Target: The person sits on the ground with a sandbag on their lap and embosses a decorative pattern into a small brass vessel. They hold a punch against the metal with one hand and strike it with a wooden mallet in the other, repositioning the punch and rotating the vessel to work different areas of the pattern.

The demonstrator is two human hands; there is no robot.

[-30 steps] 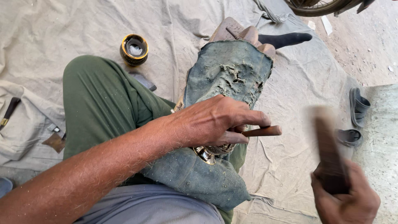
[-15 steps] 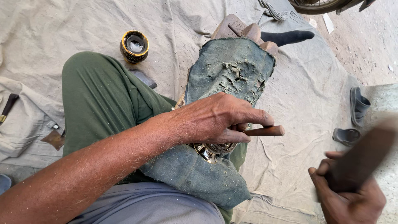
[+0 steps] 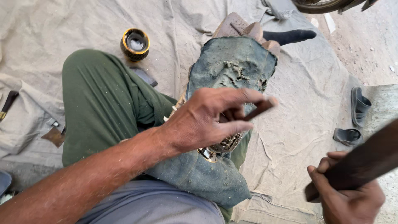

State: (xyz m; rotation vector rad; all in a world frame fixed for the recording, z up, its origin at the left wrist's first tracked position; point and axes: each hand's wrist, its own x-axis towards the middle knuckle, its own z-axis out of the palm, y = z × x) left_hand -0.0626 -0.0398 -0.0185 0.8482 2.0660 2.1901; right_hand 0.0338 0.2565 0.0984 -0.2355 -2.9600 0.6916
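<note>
Beige ground cloth (image 3: pixel 62 29) beneath hands; metal piece (image 3: pixel 222 147) mostly hidden (left hand (image 3: pixel 207 120)).

Up and to the left of my fingers a round black tin with a yellow rim (image 3: pixel 135 43) sits open on the pale cloth sheet (image 3: pixel 62 29). A dark flat piece (image 3: pixel 143 76) lies just below it. Well off to the right of my fingers a pair of dark sandals (image 3: pixel 354 118) rests where the sheet ends. Far to the left lie a dark-handled tool (image 3: pixel 8 103) and a small brown scrap (image 3: pixel 53 136).
</note>
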